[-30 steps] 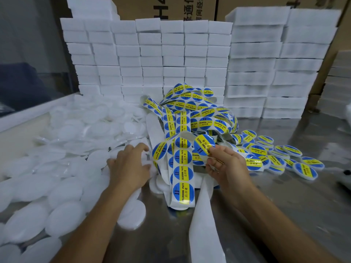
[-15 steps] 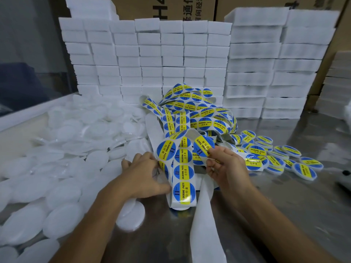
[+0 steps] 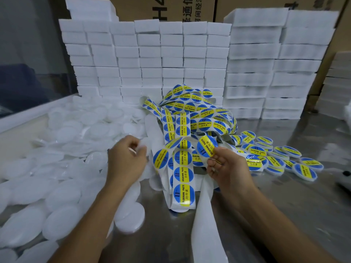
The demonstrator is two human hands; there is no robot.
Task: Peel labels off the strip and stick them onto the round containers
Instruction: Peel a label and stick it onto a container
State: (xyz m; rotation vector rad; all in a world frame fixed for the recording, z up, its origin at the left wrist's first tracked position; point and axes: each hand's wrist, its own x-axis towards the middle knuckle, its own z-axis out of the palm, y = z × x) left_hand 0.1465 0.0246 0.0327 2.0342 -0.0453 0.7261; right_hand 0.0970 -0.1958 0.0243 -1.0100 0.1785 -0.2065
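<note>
Left hand (image 3: pixel 126 158) has swung back from the label strip (image 3: pixel 183 173) and now grips a blank white container (image 3: pixel 141 149) from the pile; right hand (image 3: pixel 226 166) still pinches the peeled soldering-paste label (image 3: pixel 207 147), ready to stick.

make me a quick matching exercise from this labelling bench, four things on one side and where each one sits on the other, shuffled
Things:
1. plain white containers
2. labelled containers
3. peeled label
4. foam blocks

Places:
A. stacked along the back of the table
B. pinched in the right hand
C. heaped on the left side of the table
D. laid out on the metal table to the right of the label strip

Pairs: 1-C, 2-D, 3-B, 4-A
</note>
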